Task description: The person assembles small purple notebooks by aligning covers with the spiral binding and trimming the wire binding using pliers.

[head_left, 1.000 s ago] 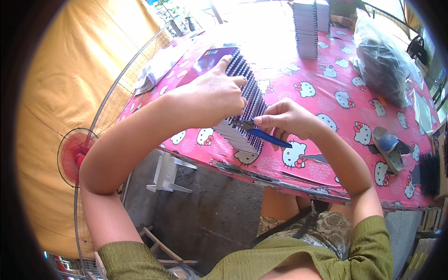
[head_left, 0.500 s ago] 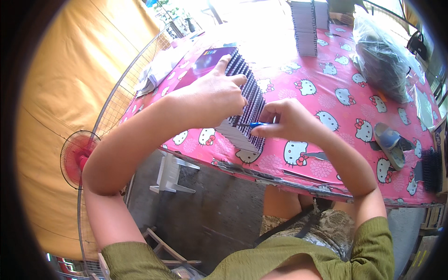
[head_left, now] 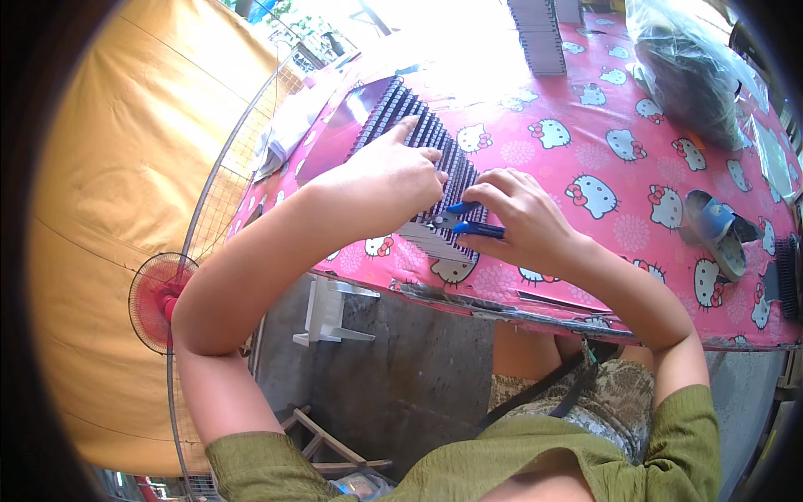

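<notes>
A stack of spiral-bound notebooks with dark coils and a purple cover lies slanted on the pink table. My left hand rests over the coils, index finger stretched along them and the other fingers apart. In my right hand is a pair of pliers with blue handles spread apart. The pliers' grey jaws are at the coil ends on the near side of the stack, below my left fingers. Whether they grip a wire is too small to tell.
Tall notebook stacks stand at the back. To the right are a clear plastic bag with dark contents, a blue-and-grey slipper and a black brush. A red fan and a white stool are left of the table.
The pliers have turned and their handles now show spread apart in my right hand. My left hand stays on the coils. The whole view has shifted slightly.
</notes>
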### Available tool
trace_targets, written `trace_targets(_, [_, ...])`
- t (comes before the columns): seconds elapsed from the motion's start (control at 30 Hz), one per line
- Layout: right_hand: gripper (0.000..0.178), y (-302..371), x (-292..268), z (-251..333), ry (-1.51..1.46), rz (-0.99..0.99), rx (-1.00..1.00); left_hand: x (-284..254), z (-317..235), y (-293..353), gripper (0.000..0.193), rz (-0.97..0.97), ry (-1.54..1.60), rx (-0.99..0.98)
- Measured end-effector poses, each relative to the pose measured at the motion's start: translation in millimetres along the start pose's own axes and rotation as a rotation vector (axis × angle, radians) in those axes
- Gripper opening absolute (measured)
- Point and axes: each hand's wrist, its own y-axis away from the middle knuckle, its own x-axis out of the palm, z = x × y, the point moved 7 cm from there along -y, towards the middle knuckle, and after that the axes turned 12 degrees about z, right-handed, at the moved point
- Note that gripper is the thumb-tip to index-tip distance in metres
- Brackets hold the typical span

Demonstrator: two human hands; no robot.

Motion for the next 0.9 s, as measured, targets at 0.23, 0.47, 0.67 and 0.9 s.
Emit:
trace_targets(0.23, [0.052, 7, 50, -46, -1.173, 0.685, 0.773, -5, -1, 1, 0.041, 0.022, 0.050, 0.013])
trace_targets(0.47, [0.042, 4, 9, -15, -0.264, 0.195, 0.110, 7, -2, -3, 0.040, -0.048, 0.061, 0.045])
trace_targets(0.67, [0.037, -3, 19, -17, -0.219, 0.163, 0.102, 5, 0, -1, 0.038, -0.066, 0.054, 0.045])
trace_targets(0.9, [0.057, 11, 51, -49, -1.044, 0.714, 0.737, 0, -9, -2, 0.043, -0.117, 0.052, 0.100])
